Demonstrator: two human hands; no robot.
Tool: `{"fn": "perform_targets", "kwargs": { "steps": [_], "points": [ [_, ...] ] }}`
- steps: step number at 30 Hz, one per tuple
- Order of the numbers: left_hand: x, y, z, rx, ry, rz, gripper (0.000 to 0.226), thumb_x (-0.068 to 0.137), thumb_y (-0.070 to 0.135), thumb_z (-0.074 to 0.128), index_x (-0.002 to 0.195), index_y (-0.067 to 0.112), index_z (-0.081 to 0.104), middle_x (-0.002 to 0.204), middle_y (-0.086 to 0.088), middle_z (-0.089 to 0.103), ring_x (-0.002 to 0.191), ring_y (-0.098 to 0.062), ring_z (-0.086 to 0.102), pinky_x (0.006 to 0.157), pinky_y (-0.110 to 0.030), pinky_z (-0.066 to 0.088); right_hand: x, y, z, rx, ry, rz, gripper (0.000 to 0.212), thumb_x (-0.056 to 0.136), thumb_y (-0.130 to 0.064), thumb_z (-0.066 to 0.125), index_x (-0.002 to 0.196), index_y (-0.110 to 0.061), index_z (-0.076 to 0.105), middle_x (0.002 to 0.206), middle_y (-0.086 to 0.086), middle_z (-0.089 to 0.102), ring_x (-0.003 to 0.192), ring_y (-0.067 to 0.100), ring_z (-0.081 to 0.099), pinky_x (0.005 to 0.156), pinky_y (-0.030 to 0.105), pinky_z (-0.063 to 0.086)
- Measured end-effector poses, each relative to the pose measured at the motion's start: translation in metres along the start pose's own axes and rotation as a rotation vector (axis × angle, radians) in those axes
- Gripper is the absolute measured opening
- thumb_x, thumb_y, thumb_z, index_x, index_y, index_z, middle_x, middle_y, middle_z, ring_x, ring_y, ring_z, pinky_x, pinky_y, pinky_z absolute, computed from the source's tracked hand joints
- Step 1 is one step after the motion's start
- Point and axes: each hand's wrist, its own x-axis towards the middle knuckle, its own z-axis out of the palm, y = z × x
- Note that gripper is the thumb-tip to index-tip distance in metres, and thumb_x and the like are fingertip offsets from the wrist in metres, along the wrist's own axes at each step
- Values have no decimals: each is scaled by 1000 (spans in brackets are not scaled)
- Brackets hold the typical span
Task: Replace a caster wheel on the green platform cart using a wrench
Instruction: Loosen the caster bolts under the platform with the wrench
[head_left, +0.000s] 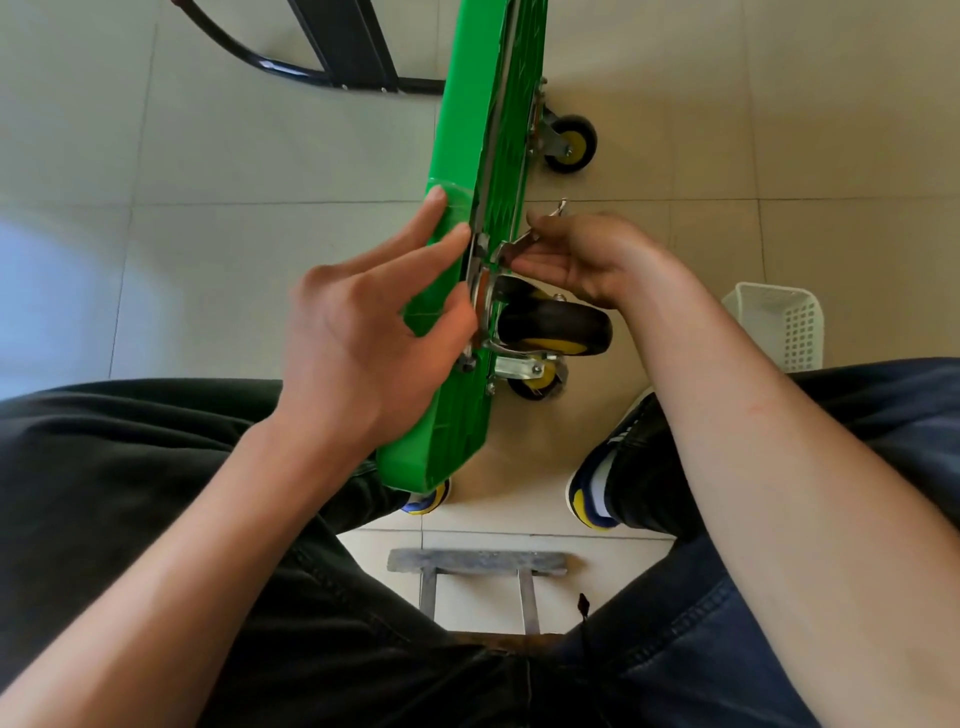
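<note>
The caster wheel (553, 325) nearest the person is seated against the underside of the green platform cart (467, 156), which stands on edge on the tiled floor (208, 156) between the person's knees, deck face to the left and ribbed underside to the right. The left hand (363, 332) lies open against the deck side, fingers spread and thumb near the caster's mounting plate, steadying the cart rather than gripping anything. The right hand (582, 254) is closed around a wrench (524, 239), whose head sits at the upper edge of the plate, apparently on a fastener there; whether it is tightening or loosening cannot be told. Judging by this, the job is in its bolt-working stage: the wheel is in place on the plate, but at least one fastener is in work. A second caster (535, 374) shows just below the first, and another (569, 143) farther along the cart. A white basket (779, 322) stands at the right.
</note>
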Motion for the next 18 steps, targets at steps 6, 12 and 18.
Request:
{"fn": "perform_targets", "kwargs": {
  "steps": [6, 12, 18],
  "points": [
    [1, 0, 2, -3, 13, -3, 34, 92, 23, 67, 124, 14, 73, 137, -3, 63, 83, -21, 77, 70, -36, 63, 8, -2, 0, -22, -40, 68, 11, 102, -11, 58, 104, -1, 58, 83, 20, 76, 72, 26, 77, 63, 30, 64],
    [0, -1, 2, -7, 14, -9, 34, 92, 23, 67, 125, 14, 72, 138, -3, 62, 83, -21, 77, 69, -36, 64, 10, -1, 3, -52, -63, 132, 10, 101, -9, 58, 98, 0, 59, 80, 20, 75, 65, 23, 76, 54, 28, 61],
    [1, 0, 2, 1, 17, -3, 34, 92, 23, 67, 124, 14, 73, 137, -3, 62, 82, -25, 77, 67, -37, 63, 10, 5, 6, -146, -85, 169, 19, 103, -11, 54, 87, -3, 60, 65, 9, 74, 52, 12, 71, 48, 20, 57]
  ]
}}
